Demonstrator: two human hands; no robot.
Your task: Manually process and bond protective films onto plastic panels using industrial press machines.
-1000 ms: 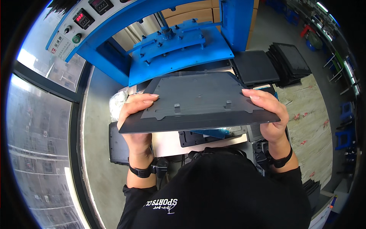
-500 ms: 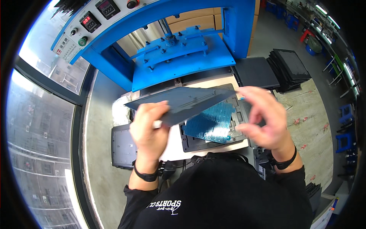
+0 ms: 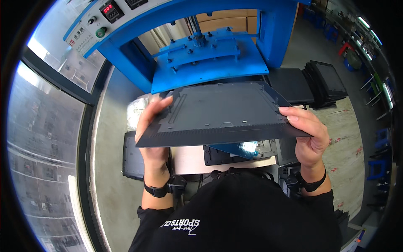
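A dark grey plastic panel with a raised rim and small slots is held up level in front of me. My left hand grips its left edge, and my right hand grips the right edge, thumbs and fingers on opposite faces. Below the panel, partly hidden by it, a shiny blue ribbed sheet lies on a black fixture tray. That tray rests on a pale board.
A blue press with a control box stands beyond the panel. Stacked dark panels are at the far right, another dark panel at the left. A clear plastic bag lies beside my left hand; windows line the left.
My right hand has gone from free to gripping the panel's right edge. The panel has turned from a steep slant to face me, covering most of the blue sheet.
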